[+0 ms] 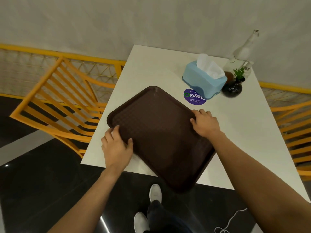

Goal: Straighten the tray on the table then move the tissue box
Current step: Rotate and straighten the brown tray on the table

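While the tray [159, 137] sits skewed on the table [244, 132], near corner overhanging, left hand [116, 147] and right hand [204, 124] clasp opposite rims. Rotate flat, pivoting gently. Tissue box [204, 79] stands beyond, untouched.

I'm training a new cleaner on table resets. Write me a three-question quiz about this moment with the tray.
1. True or false: the brown tray lies square to the white table.
2. What does the blue tissue box partly cover?
A. the purple round sticker
B. the tray
C. the dark vase
3. Fill in: the left hand and the right hand grip the tray's ____.

Key
1. False: it sits skewed, one corner past the table's near edge.
2. A
3. Edges, on opposite sides.
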Motion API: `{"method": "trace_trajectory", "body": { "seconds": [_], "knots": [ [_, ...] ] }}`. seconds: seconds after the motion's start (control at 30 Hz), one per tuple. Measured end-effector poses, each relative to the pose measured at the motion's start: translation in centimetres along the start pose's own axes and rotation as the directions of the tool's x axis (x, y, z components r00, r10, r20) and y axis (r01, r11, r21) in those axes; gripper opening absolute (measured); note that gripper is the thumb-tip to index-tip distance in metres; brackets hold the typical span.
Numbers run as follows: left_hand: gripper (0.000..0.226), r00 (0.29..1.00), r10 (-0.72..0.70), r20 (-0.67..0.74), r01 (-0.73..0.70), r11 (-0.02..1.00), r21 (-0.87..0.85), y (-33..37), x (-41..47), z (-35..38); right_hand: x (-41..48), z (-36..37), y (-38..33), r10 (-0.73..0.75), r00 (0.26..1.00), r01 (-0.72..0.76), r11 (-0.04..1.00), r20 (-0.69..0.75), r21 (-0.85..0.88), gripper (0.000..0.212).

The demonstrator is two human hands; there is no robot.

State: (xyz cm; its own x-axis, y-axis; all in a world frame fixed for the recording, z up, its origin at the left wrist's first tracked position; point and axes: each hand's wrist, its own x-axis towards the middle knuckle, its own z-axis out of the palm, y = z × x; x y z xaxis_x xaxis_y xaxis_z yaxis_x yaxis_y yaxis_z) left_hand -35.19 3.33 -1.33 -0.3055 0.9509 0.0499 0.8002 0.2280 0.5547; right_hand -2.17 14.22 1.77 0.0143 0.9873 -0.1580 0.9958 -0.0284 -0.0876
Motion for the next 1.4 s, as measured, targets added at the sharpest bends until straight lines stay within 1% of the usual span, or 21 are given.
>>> {"method": "trace_trajectory", "body": {
  "seconds": [0.03,0.1,0.13,0.2,0.33,0.43,0.57,0.63,0.73,0.87,0.97,1.07,1.2,1.3,1.4],
  "knots": [
    [0.073,0.998,-0.066,0.013,0.066,0.997,-0.040,0.1,-0.3,0.0,0.3,0.1,0.0,0.000,1.000,0.000,1.000,-0.017,0.000,0.047],
    [0.075,0.988,-0.121,0.096,0.129,0.989,-0.075,0.2,-0.7,0.2,0.8,0.1,-0.2,-0.003,1.000,0.003,1.000,-0.029,0.013,0.046],
    [0.073,0.984,-0.122,0.131,0.135,0.987,-0.091,0.1,-0.6,0.3,1.1,0.2,-0.3,-0.006,1.000,0.006,1.000,-0.015,0.013,0.044],
    [0.067,0.983,-0.100,0.154,0.120,0.985,-0.127,0.0,0.0,0.3,1.5,0.4,-0.4,-0.002,1.000,0.002,1.000,0.018,0.006,0.040],
    [0.067,0.981,-0.122,0.148,0.153,0.964,-0.217,0.3,2.7,-0.3,1.8,1.0,-0.6,0.028,0.999,-0.028,1.000,0.037,0.000,0.039],
    [0.065,0.984,-0.135,0.116,0.162,0.948,-0.272,0.2,4.5,-0.5,1.6,1.4,-0.9,0.042,0.998,-0.043,0.999,0.039,0.033,0.040],
    [0.057,0.949,-0.302,0.089,0.314,0.880,-0.357,0.0,6.2,-0.5,1.1,2.3,-1.7,0.062,0.998,-0.064,0.993,0.024,0.096,0.041],
    [0.049,0.943,-0.328,0.061,0.324,0.857,-0.401,-0.4,6.6,-0.3,0.9,2.9,-2.1,0.087,0.996,-0.086,0.985,0.000,0.148,0.040],
    [0.048,0.941,-0.336,0.048,0.324,0.844,-0.428,-0.9,7.3,-0.4,0.5,3.6,-2.7,0.129,0.992,-0.127,0.971,0.003,0.201,0.039],
    [0.051,0.947,-0.316,0.053,0.304,0.837,-0.456,-1.5,9.5,-0.6,0.5,4.0,-4.1,0.162,0.987,-0.156,0.955,-0.004,0.251,0.042],
    [0.049,0.964,-0.261,0.052,0.256,0.855,-0.451,-2.4,11.5,-0.9,0.6,4.2,-5.6,0.186,0.982,-0.176,0.947,-0.014,0.268,0.046],
    [0.050,0.972,-0.222,0.081,0.234,0.860,-0.453,-3.1,13.7,-1.4,0.4,4.3,-7.2,0.233,0.972,-0.216,0.934,-0.026,0.285,0.048],
    [0.053,0.983,-0.106,0.153,0.163,0.886,-0.434,-4.4,16.6,-2.1,0.1,4.8,-9.2,0.293,0.956,-0.270,0.914,-0.031,0.304,0.048],
    [0.052,0.981,0.018,0.191,0.062,0.913,-0.404,-5.2,18.6,-2.4,0.2,4.9,-10.4,0.336,0.940,-0.303,0.898,-0.054,0.318,0.045],
    [0.051,0.971,0.079,0.225,0.016,0.922,-0.388,-5.7,20.2,-2.5,0.5,5.0,-11.4,0.372,0.925,-0.332,0.888,-0.072,0.318,0.046]
  ]
}}
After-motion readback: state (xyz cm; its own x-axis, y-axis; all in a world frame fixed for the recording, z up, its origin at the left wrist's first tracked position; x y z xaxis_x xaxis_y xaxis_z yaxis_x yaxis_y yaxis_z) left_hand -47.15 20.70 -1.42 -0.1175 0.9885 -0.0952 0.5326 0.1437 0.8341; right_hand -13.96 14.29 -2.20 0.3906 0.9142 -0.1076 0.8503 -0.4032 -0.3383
